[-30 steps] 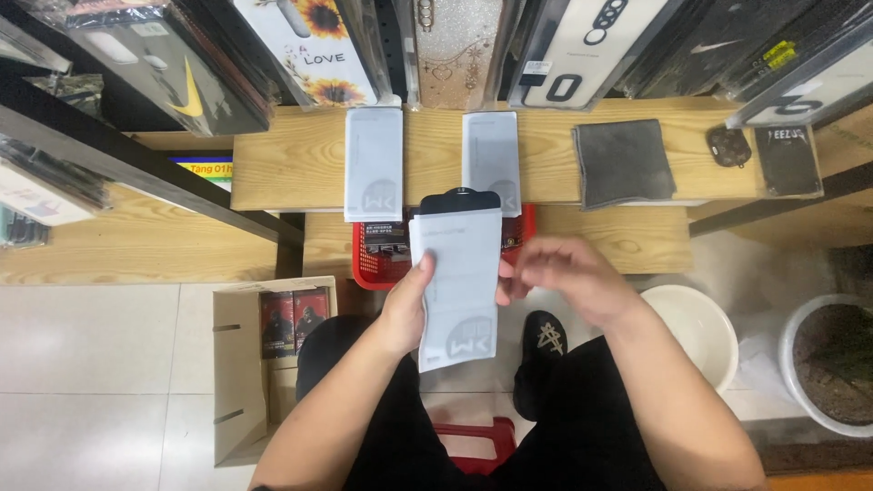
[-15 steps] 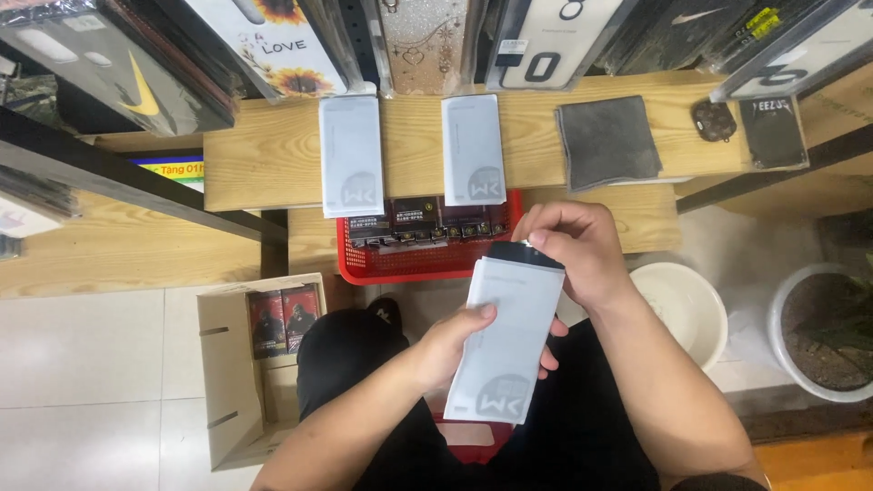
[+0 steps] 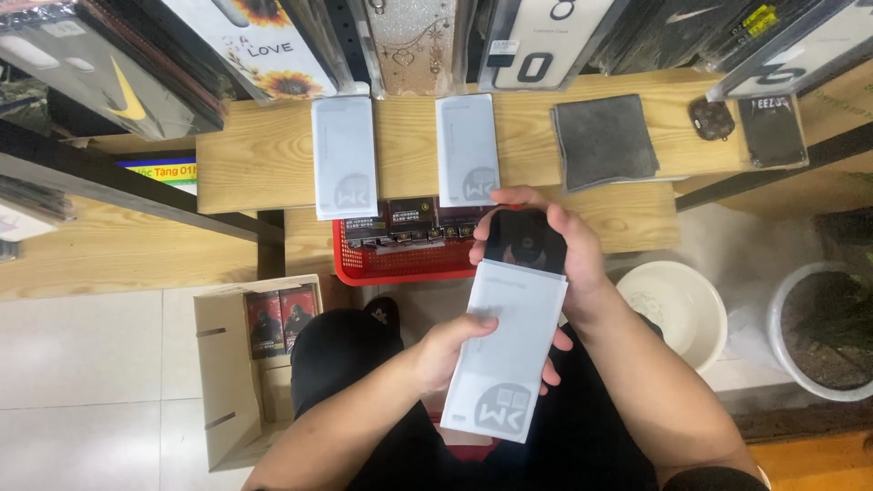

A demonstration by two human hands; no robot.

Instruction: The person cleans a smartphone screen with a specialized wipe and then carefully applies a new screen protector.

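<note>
My left hand [image 3: 455, 350] grips a long white sleeve package [image 3: 505, 359] from below, over my lap. A black phone case [image 3: 526, 241] sticks out of the sleeve's top end, and my right hand [image 3: 555, 245] wraps around it with the fingers on its upper edge. Two more white sleeve packages [image 3: 344, 156] [image 3: 467, 150] lie flat on the wooden shelf [image 3: 255, 159] ahead. Just beyond my hands a red basket [image 3: 382, 264] holds several small dark boxes.
A dark grey cloth [image 3: 605, 141] and a black case [image 3: 771, 132] lie on the shelf to the right. An open cardboard box [image 3: 232, 364] with small boxes stands on the tiled floor at left. A white bowl [image 3: 673, 305] and a plant pot [image 3: 823, 332] are at right. Patterned phone cases hang above.
The white package has tilted and come lower toward my lap. The black case now stands further out of its top end, with my right hand around it.
</note>
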